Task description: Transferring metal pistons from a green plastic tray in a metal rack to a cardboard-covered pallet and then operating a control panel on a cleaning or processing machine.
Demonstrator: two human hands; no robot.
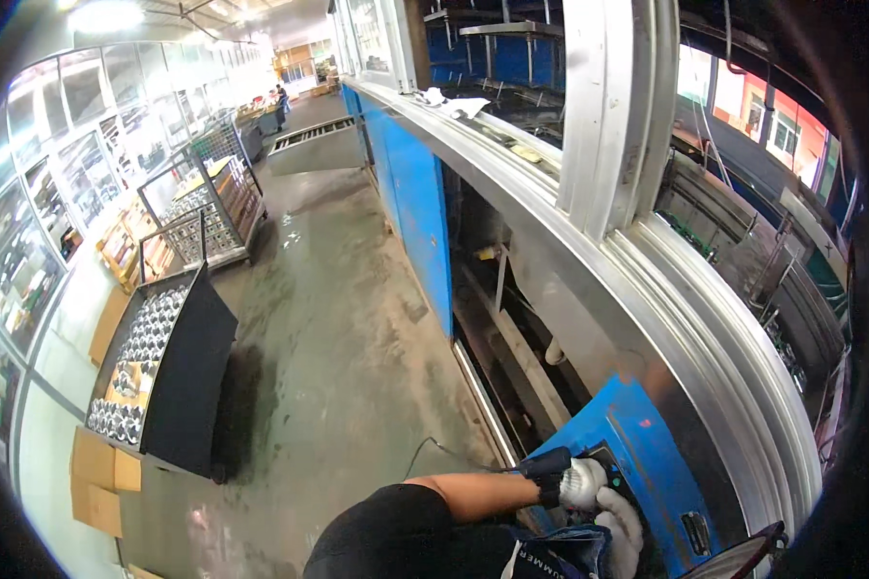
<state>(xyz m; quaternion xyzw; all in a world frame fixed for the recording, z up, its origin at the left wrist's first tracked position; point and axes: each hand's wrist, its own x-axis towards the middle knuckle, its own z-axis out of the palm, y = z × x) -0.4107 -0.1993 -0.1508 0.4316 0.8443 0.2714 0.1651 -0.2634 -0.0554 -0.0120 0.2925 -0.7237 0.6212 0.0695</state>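
My left hand (580, 483), in a white knit glove, is against a blue metal panel (637, 449) at the lower right. It looks bunched up beside a dark recess (603, 455) in that panel, where a small green spot shows. What its fingers hold, if anything, is hidden. Just below, nearer to me, my right hand (622, 533) is also white-gloved and close to the same recess. Its fingertips cannot be made out. A black strapped device (546, 465) sits on my left wrist, with a thin dark cable (425, 446) running from it. Lower on the panel is a dark oblong latch (695, 531).
Silver window framing (686, 289) runs along the right, above an opening (521, 357) with pipes and beams. Blue doors (410, 203) continue ahead. On the left stand a black cart (188, 376) of metal parts, a mesh cage trolley (227, 193) and cardboard (97, 473). A person (282, 101) is far off.
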